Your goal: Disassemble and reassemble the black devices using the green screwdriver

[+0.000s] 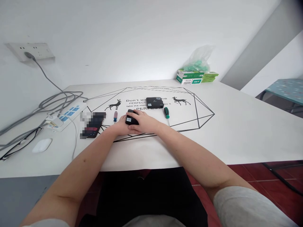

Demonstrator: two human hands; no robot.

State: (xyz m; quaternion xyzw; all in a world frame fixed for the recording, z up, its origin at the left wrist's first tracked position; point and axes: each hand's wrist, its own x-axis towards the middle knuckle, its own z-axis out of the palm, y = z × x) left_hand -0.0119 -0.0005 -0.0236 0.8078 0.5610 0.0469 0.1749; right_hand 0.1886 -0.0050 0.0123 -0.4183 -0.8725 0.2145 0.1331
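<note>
Both your hands are bunched up around a small black box (pixel 131 119) in the middle of the white table (pixel 236 132), right on the printed geometric mat (pixel 199 110). Your left hand (pixel 121 125) cups it from the left, and your right hand (pixel 144 122) wraps over its top and right side, fingers curled down onto it. So both are closed on the box, though your fingers hide most of it; only the near face with a little sticker shows.

Just behind your hands sits a second black box (pixel 154 102), flat on the mat and covering part of the printed text, so the wording is cut off. A purple-handled screwdriver (pixel 115 116) lies just left of your hands, a green-handled screwdriver (pixel 167 114) just right.

Farther left there's a dark phone-like thing (pixel 92 125), partly blurred out, can't make out details. Beyond it, a power strip (pixel 66 116) with tangled cables, and a white mouse (pixel 42 145) near the table edge. At the back right corner, green cartons (pixel 196 77) under a plastic bag (pixel 199 58); contents are hard to tell.
</note>
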